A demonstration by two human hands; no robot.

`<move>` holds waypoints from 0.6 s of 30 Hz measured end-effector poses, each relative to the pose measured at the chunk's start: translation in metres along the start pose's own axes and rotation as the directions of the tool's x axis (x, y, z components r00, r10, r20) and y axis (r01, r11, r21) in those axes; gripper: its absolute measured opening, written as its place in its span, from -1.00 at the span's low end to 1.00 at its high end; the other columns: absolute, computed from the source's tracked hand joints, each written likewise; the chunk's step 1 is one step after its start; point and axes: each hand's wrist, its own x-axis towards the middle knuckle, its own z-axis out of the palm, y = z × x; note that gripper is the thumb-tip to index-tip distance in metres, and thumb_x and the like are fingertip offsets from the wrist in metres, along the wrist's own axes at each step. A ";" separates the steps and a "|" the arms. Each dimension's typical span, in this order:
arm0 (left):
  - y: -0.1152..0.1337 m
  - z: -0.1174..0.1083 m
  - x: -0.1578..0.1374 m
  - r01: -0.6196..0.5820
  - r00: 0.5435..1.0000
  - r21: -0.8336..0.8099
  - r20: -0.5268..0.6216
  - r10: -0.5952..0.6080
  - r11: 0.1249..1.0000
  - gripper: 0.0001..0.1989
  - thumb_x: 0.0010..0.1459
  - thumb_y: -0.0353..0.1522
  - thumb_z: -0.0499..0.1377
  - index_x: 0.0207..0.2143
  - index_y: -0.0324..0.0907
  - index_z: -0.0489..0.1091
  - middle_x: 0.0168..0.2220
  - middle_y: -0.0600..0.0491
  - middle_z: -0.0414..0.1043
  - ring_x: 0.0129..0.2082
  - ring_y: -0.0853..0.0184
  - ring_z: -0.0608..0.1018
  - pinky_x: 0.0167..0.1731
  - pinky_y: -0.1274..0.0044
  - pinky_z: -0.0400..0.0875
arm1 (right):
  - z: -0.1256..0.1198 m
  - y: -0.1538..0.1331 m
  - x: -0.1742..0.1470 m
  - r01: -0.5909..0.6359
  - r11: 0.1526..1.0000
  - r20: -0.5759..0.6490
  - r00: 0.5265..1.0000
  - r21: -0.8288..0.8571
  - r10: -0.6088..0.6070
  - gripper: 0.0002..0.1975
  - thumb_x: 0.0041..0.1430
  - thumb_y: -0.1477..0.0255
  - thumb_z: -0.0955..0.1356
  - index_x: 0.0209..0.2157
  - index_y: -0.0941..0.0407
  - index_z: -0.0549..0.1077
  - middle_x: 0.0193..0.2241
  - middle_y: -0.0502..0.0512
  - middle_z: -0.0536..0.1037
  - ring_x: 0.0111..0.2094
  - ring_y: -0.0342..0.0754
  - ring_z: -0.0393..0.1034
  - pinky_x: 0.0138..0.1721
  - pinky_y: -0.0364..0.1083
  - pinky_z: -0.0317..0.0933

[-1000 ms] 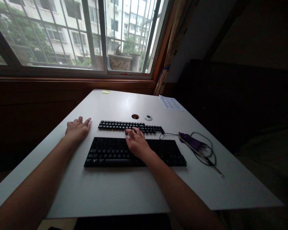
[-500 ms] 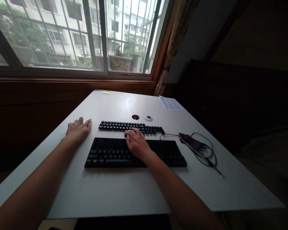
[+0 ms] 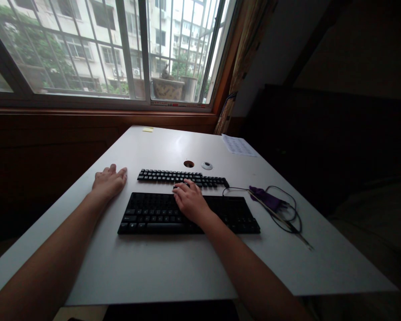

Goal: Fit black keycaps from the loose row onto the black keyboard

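Observation:
A black keyboard (image 3: 160,226) lies on the white table. Keycaps show on its lower left rows, while its upper part looks dark and bare. Behind it, loose black keycaps (image 3: 167,175) stand in several close rows on the tabletop. My right hand (image 3: 190,203) reaches over the keyboard, its bent thumb and fingers closed around a small keycap at the near edge of those rows. The fingertips largely hide that keycap. My left hand (image 3: 108,182) rests on the table left of the rows, fingers apart, holding nothing.
Right of the keyboard lie a purple pouch (image 3: 265,197), a looped black cable (image 3: 300,218) and a thin stick (image 3: 297,234). A round hole (image 3: 189,164) and its white cover (image 3: 206,165) are beyond the keycaps. Printed paper (image 3: 239,145) and a yellow note (image 3: 147,129) lie farther back.
My right fingertips have shifted slightly at the near edge of the keycap rows, and the thumb has moved a little left. My left hand has stayed put.

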 end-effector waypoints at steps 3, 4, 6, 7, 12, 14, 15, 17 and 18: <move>0.000 -0.001 -0.001 0.003 1.000 0.003 0.009 -0.003 1.000 -0.36 0.46 -0.13 -0.25 0.42 -0.09 0.27 0.25 -0.33 0.33 0.17 -0.13 0.44 0.02 0.14 0.35 | 0.001 0.001 0.000 0.000 1.000 0.000 1.000 0.007 0.000 -0.71 0.49 0.35 0.29 0.08 -0.02 0.60 0.20 0.08 0.55 0.35 0.23 0.11 0.36 0.26 0.05; 0.001 -0.001 -0.001 0.004 1.000 0.005 0.011 -0.004 1.000 -0.35 0.46 -0.13 -0.26 0.42 -0.09 0.27 0.25 -0.33 0.33 0.17 -0.13 0.44 0.02 0.14 0.35 | 0.002 0.002 0.000 0.000 1.000 0.001 1.000 0.008 0.000 -0.71 0.49 0.34 0.29 0.08 -0.02 0.60 0.20 0.07 0.55 0.34 0.23 0.12 0.36 0.26 0.06; 0.001 -0.002 -0.001 0.004 1.000 0.007 0.014 -0.004 1.000 -0.35 0.46 -0.12 -0.27 0.42 -0.08 0.27 0.25 -0.32 0.34 0.16 -0.13 0.44 0.02 0.14 0.36 | 0.003 0.002 0.000 0.000 1.000 0.003 1.000 0.005 0.000 -0.71 0.49 0.34 0.29 0.08 -0.03 0.60 0.20 0.07 0.55 0.34 0.22 0.12 0.36 0.25 0.06; 0.001 -0.003 -0.002 0.003 1.000 0.008 0.016 -0.003 1.000 -0.35 0.46 -0.12 -0.27 0.41 -0.08 0.27 0.24 -0.32 0.34 0.16 -0.13 0.45 0.02 0.15 0.36 | 0.003 0.003 0.000 0.000 1.000 0.003 1.000 0.002 0.000 -0.71 0.49 0.33 0.29 0.08 -0.03 0.60 0.20 0.07 0.55 0.34 0.22 0.12 0.36 0.25 0.06; 0.001 -0.003 -0.001 0.000 1.000 0.010 0.020 0.000 1.000 -0.35 0.46 -0.13 -0.27 0.41 -0.10 0.28 0.24 -0.33 0.34 0.16 -0.11 0.45 0.01 0.16 0.36 | 0.002 0.002 0.000 0.002 1.000 -0.007 1.000 -0.014 -0.002 -0.70 0.49 0.32 0.29 0.09 0.00 0.60 0.20 0.09 0.55 0.33 0.22 0.12 0.36 0.25 0.05; 0.001 -0.003 -0.001 -0.001 1.000 0.001 0.022 0.001 1.000 -0.35 0.46 -0.13 -0.28 0.41 -0.10 0.28 0.23 -0.33 0.34 0.16 -0.11 0.45 0.02 0.16 0.36 | 0.001 0.002 0.000 0.004 1.000 -0.006 1.000 -0.019 -0.004 -0.70 0.49 0.31 0.29 0.09 0.00 0.60 0.20 0.10 0.55 0.33 0.22 0.14 0.36 0.25 0.06; 0.000 -0.003 -0.001 -0.001 1.000 -0.002 0.022 0.001 1.000 -0.34 0.46 -0.13 -0.28 0.41 -0.09 0.27 0.23 -0.34 0.34 0.16 -0.12 0.44 0.02 0.15 0.36 | 0.000 0.001 0.000 0.006 1.000 -0.005 1.000 -0.021 -0.006 -0.70 0.49 0.31 0.29 0.09 0.00 0.60 0.20 0.10 0.55 0.32 0.22 0.14 0.35 0.25 0.06; 0.000 -0.002 0.000 -0.005 1.000 -0.005 0.021 0.005 1.000 -0.34 0.45 -0.13 -0.28 0.42 -0.09 0.26 0.24 -0.34 0.32 0.17 -0.12 0.44 0.01 0.15 0.37 | 0.000 0.001 0.000 0.007 1.000 -0.004 1.000 -0.026 -0.007 -0.70 0.50 0.31 0.28 0.09 -0.01 0.60 0.20 0.09 0.55 0.31 0.22 0.15 0.35 0.25 0.06; -0.001 -0.002 0.000 -0.006 1.000 -0.007 0.019 0.006 1.000 -0.34 0.45 -0.12 -0.27 0.42 -0.09 0.26 0.24 -0.34 0.32 0.17 -0.13 0.44 0.01 0.14 0.37 | 0.000 0.001 0.000 0.006 1.000 -0.004 1.000 -0.029 -0.006 -0.69 0.50 0.31 0.28 0.08 -0.02 0.61 0.20 0.09 0.55 0.31 0.22 0.15 0.35 0.25 0.06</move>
